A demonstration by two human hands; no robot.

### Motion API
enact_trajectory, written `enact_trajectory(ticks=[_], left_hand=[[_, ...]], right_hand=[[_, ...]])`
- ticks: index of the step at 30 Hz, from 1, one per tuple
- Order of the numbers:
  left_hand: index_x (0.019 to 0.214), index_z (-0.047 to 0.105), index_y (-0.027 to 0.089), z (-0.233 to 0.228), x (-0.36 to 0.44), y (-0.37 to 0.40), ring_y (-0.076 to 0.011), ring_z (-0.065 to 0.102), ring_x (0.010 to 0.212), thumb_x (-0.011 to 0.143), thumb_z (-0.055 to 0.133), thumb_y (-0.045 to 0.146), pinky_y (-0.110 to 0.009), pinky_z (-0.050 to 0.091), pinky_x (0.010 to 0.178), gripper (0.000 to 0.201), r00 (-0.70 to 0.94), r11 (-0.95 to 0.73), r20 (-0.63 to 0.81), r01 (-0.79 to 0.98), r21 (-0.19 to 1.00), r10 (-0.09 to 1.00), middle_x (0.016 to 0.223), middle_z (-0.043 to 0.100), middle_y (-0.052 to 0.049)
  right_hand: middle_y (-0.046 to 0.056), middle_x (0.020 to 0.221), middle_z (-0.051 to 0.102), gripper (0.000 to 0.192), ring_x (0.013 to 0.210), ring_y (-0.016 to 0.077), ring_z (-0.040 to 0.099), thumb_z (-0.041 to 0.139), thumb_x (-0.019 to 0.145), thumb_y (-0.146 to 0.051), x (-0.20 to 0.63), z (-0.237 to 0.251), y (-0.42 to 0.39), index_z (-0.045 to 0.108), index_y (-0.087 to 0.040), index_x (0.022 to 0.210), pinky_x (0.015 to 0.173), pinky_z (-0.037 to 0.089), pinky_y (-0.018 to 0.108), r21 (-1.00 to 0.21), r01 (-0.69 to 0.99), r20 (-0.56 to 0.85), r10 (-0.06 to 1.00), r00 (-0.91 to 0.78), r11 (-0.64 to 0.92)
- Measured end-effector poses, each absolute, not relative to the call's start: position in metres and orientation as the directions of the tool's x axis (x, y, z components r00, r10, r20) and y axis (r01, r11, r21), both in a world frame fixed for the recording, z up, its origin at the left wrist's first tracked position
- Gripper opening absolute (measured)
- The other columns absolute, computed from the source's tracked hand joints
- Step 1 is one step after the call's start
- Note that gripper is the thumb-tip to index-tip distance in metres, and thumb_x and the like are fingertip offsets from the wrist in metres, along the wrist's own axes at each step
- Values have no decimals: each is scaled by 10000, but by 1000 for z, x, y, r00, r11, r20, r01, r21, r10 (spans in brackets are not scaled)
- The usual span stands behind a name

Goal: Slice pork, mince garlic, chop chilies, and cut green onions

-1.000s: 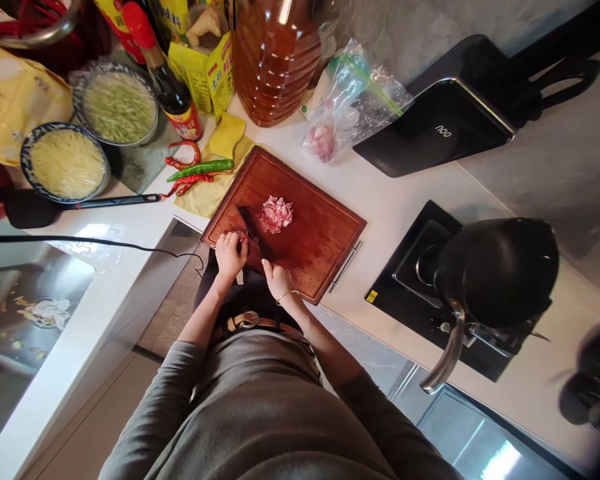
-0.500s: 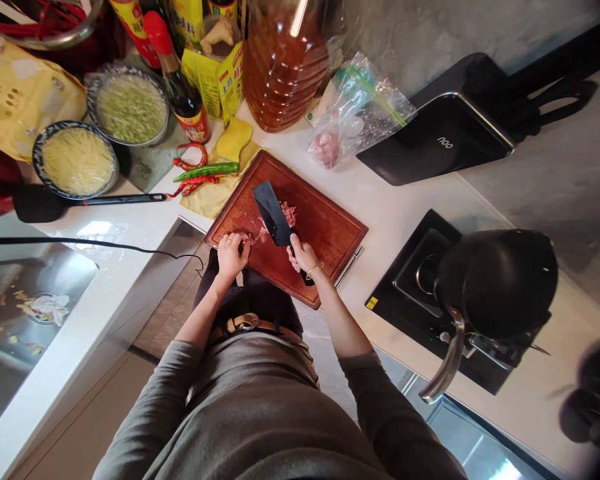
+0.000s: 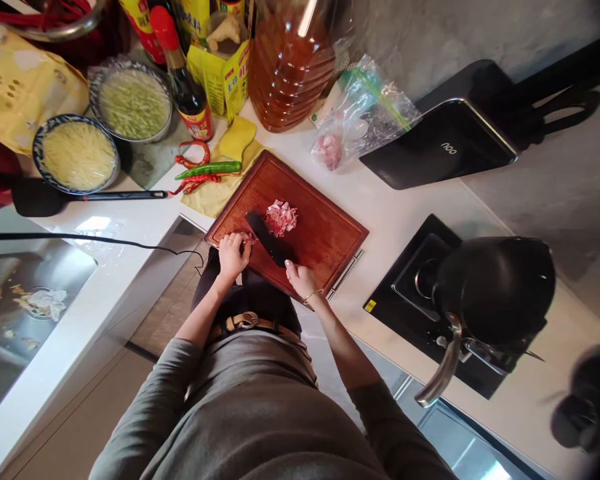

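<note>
Right hand closed round the cleaver handle, blade low on the wooden cutting board. Left hand pins an uncut piece of raw meat at the board's near-left edge – fingers curled on it. Sliced meat pile sits just beyond the blade – so most looks cut, one piece left. Chillies lie beside the board; wok on the stove.

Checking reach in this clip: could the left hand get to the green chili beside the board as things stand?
Probably yes. The left hand rests at the cutting board's near-left corner, and only bare board and yellow cloth lie between it and the green chili.
</note>
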State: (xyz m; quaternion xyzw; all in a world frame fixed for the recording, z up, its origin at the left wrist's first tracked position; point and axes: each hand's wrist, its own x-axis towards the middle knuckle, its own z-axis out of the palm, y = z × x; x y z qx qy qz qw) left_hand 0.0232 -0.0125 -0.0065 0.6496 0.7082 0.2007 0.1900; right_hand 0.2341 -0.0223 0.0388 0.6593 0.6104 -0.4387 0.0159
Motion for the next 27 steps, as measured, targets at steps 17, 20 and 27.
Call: enact_trajectory(ticks=[17, 20, 27], left_hand=[[902, 572, 209, -10, 25, -16, -240, 534, 882, 884, 450, 341, -371, 376, 783, 181, -144, 126, -14, 808, 576, 989, 862, 600, -77], [900, 570, 207, -10, 26, -16, -244, 537, 900, 887, 443, 346, -374, 374, 791, 189, -149, 131, -17, 808, 575, 989, 882, 607, -80], [906, 575, 205, -9, 23, -15, -233, 544, 892, 889, 442, 343, -364, 366, 790, 192, -118, 121, -44, 801, 586, 992, 894, 623, -77]], right_hand=[[121, 755, 712, 541, 729, 193, 663, 256, 956, -466, 187, 58, -22, 683, -160, 826, 610, 373, 231, -427, 893, -588, 794, -153, -144], [138, 782, 716, 525, 754, 212, 668, 273, 953, -468, 186, 61, -25, 684, -163, 837, 603, 370, 239, -438, 887, -595, 787, -163, -148], [149, 713, 706, 559, 737, 230, 676, 290, 948, -479, 190, 64, -19, 696, -147, 753, 593, 372, 253, -433, 886, -647, 741, -179, -164]])
